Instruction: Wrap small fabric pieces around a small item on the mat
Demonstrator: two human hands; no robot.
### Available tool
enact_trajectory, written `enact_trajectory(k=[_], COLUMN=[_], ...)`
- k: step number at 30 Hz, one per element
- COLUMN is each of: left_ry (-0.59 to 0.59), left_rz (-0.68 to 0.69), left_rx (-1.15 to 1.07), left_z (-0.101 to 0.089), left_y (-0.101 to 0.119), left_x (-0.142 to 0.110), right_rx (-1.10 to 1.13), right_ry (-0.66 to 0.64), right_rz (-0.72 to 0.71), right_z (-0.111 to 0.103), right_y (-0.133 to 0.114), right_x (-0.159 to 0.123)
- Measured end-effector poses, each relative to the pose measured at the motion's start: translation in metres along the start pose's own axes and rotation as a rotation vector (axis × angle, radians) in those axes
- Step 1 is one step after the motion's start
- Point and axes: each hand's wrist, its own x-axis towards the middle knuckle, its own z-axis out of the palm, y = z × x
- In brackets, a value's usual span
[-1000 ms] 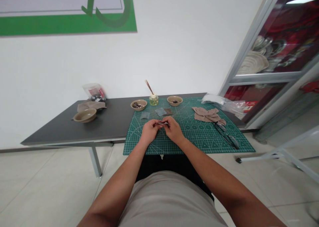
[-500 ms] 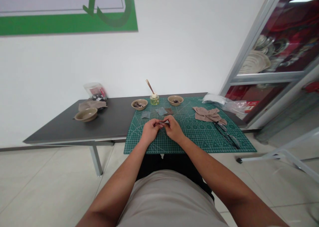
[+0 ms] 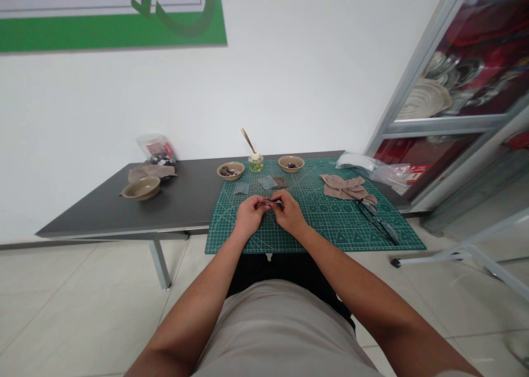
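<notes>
My left hand [image 3: 250,214] and my right hand [image 3: 288,211] meet fingertip to fingertip over the green cutting mat [image 3: 330,222]. Both are closed in a pinch around something small and dark, mostly covered by the fingers, so its kind cannot be made out. Just beyond them lie a small grey-blue square [image 3: 241,188], a second grey-blue square [image 3: 267,182] and a brown square [image 3: 280,182]. Farther back stand a bowl of dark pieces [image 3: 230,177] on the left and another bowl [image 3: 291,167] with a few dark bits on the right.
Between those bowls is a glass diffuser bottle [image 3: 255,165] with sticks. To the right lie a crumpled brown cloth [image 3: 345,188], eyeglasses [image 3: 377,221] and a plastic bag [image 3: 376,173]. On the left are a tan bowl [image 3: 141,194], another cloth [image 3: 151,171] and a clear tub [image 3: 157,150].
The fingers have shifted slightly around the small dark thing, while both hands stay together in the same place. The camera view has tilted a little; the other things lie as before.
</notes>
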Motion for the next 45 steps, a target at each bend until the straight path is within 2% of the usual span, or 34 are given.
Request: enact_trajectory(k=[3,7,10,13,17,19,23,26,30,33,36,39,45], left_ry=[0.033,0.089,0.158,0.150,0.079,0.057,0.045,0.035,-0.040,-0.059,-0.186,-0.275,-0.238], left_rz=[-0.023,-0.015,-0.015,-0.004,0.006,0.005,0.023,0.062,0.052,0.192,0.308,0.334,0.356], left_rx=[-0.081,-0.174,-0.225,-0.223,-0.142,-0.116,0.027,0.122,0.031,0.262,0.472,0.566,0.534], left_z=[-0.001,0.000,0.003,0.005,0.006,0.007,0.013,0.019,0.019,0.014,0.009,0.009,0.010], left_y=[-0.001,-0.004,-0.006,-0.004,0.003,0.008,0.022,0.028,0.024,0.021,0.020,0.017,0.012], left_x=[0.002,0.003,0.003,0.002,0.001,0.000,-0.004,-0.007,-0.007,-0.004,-0.002,-0.003,-0.007], right_rx=[-0.019,-0.061,-0.103,-0.185,-0.284,-0.181,0.132,0.184,0.111,0.060,0.294,0.579,0.693], right_ry=[0.034,0.115,-0.002,-0.107,0.022,0.017,-0.065,-0.043,-0.029,-0.049,-0.046,0.019,0.090], right_rz=[0.073,0.308,0.410,0.402,0.279,0.262,0.409,0.455,0.457,0.441,0.534,0.652,0.742], right_z=[-0.002,-0.004,-0.005,-0.006,-0.015,-0.020,-0.025,-0.025,-0.031,-0.037,-0.038,-0.035,-0.030], right_y=[-0.004,0.003,0.013,0.018,0.009,0.001,-0.013,-0.016,-0.009,-0.002,-0.001,-0.004,-0.006], right_x=[0.000,0.008,0.014,0.018,0.016,0.013,0.009,0.007,0.010,0.014,0.017,0.015,0.009])
